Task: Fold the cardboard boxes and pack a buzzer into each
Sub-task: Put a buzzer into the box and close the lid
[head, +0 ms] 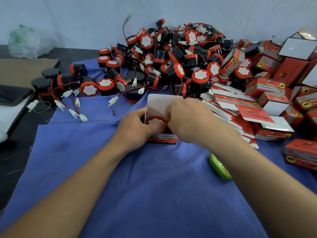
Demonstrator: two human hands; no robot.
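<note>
A small red cardboard box [163, 139] stands on the blue cloth at the centre, its white lid flap [163, 102] raised at the back. A red-and-black buzzer [155, 121] with a white face sits inside the box's open top. My left hand [137, 126] grips the box's left side, thumb on the buzzer. My right hand [188, 121] presses at the box's right top edge, fingers curled over the buzzer. A big heap of loose buzzers [171, 62] lies behind. A stack of flat unfolded boxes [228, 107] lies to the right.
Several folded red boxes [274, 103] pile up at the right. A green oval object [219, 166] lies on the cloth [120, 169] beside my right forearm. Loose buzzers with wires and white plugs [72, 100] spread at the left. Brown cardboard [25, 69] and a plastic bag [27, 42] sit far left.
</note>
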